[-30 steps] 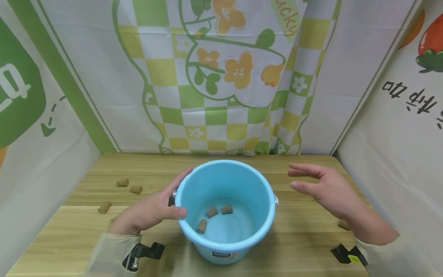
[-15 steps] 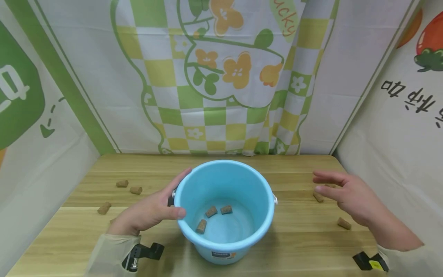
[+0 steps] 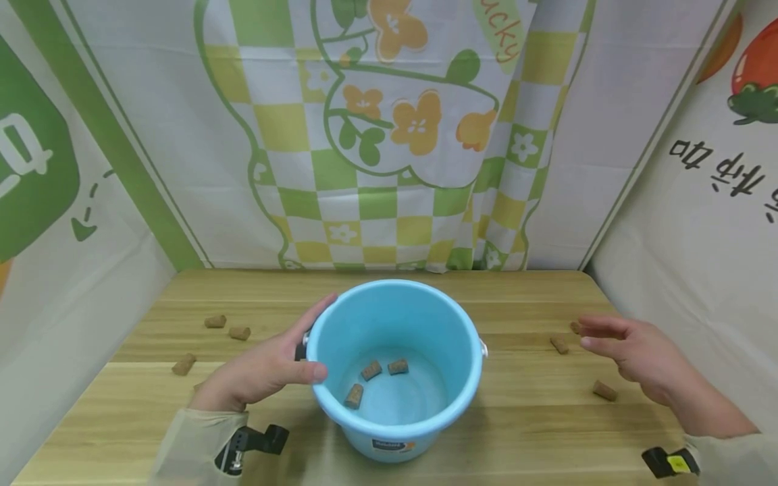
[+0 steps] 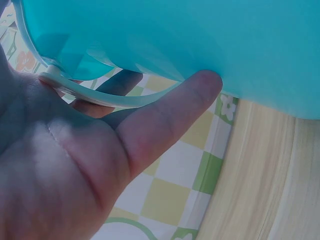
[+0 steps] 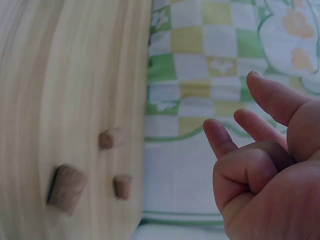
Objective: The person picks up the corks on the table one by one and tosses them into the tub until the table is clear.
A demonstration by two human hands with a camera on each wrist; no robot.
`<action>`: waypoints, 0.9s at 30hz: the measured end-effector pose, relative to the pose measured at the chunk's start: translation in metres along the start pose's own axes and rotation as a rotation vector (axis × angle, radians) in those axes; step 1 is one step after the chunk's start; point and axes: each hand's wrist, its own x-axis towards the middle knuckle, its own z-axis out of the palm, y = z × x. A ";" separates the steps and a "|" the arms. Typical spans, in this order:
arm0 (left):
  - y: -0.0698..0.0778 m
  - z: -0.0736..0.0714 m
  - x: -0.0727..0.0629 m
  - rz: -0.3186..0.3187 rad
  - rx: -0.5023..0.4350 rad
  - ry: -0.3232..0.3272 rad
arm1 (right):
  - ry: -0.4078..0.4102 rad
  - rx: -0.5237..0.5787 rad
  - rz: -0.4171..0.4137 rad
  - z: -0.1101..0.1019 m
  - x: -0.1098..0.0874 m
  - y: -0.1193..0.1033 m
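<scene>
A light blue bucket (image 3: 392,442) stands on the wooden table, with three corks inside, one being a brown cork (image 3: 354,396). My left hand (image 3: 267,368) holds the bucket's left side, thumb over the rim and fingers along the outer wall. In the left wrist view, the pale bucket handle (image 4: 95,95) hangs beside the fingers. Over the table's right side, my right hand (image 3: 644,354) holds nothing, its thumb and forefinger apart. Its fingertips overlap a far cork (image 3: 575,327) in the head view. Nearby lie a second cork (image 3: 559,345) and a nearer cork (image 3: 604,390).
Left of the bucket, several corks lie on the table (image 3: 140,418), including a cork (image 3: 184,364) and a cork (image 3: 240,333). A checked cloth (image 3: 389,202) hangs behind the table, and printed white cloth walls (image 3: 687,256) close off both sides.
My right hand has moved right, away from the bucket and then lower, uncovering corks on the right side. The left hand and the bucket have stayed in place.
</scene>
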 end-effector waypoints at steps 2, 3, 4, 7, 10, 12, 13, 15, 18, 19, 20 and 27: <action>0.000 0.000 0.000 -0.006 0.008 0.004 | -0.003 0.000 0.017 -0.002 0.002 0.007; 0.000 0.000 0.000 -0.008 0.013 0.005 | -0.004 0.002 0.031 -0.003 0.003 0.010; 0.000 0.000 0.000 -0.008 0.020 0.009 | -0.006 0.003 0.037 -0.004 0.003 0.014; 0.001 0.000 -0.001 -0.009 0.025 0.011 | -0.005 0.008 0.058 -0.006 0.005 0.023; 0.001 0.000 -0.001 -0.007 0.021 0.008 | -0.004 0.006 0.068 -0.009 0.005 0.029; 0.001 0.000 -0.001 -0.004 0.010 0.002 | -0.003 0.002 0.082 -0.010 0.005 0.033; 0.001 0.000 -0.001 0.000 0.008 0.000 | -0.002 0.000 0.085 -0.011 0.004 0.034; 0.002 0.000 0.000 0.008 0.000 -0.006 | -0.007 -0.004 0.090 -0.012 0.003 0.037; 0.002 0.000 0.000 0.017 -0.002 -0.008 | -0.006 -0.018 0.107 -0.014 0.003 0.040; 0.002 0.000 0.000 0.016 0.002 -0.006 | -0.005 -0.023 0.105 -0.014 0.002 0.041; 0.002 0.001 0.000 0.014 0.008 -0.003 | -0.001 -0.026 0.108 -0.013 0.002 0.042; 0.002 0.001 -0.001 0.000 0.016 0.002 | 0.000 0.081 0.130 -0.015 0.001 0.059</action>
